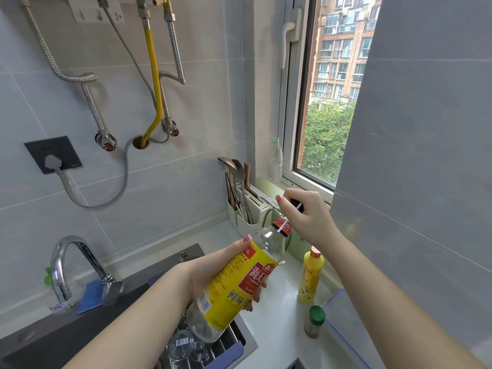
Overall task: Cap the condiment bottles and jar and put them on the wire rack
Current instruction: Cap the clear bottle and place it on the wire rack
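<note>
A clear glass condiment bottle with a yellow and red label is tilted in the air above the sink edge, and my left hand grips its body. At the bottle's neck, my right hand pinches a small dark cap between its fingertips, just above the mouth. On the white counter to the right stand a yellow squeeze bottle with an orange cap and a small jar with a green lid. The wire rack lies in the sink below the held bottle, with clear glassware on it.
A chrome tap curves over the dark sink at the left, with a blue cloth beside it. A utensil and knife holder stands at the back. An empty plastic bottle rests on the window sill. A clear container lid leans at the right.
</note>
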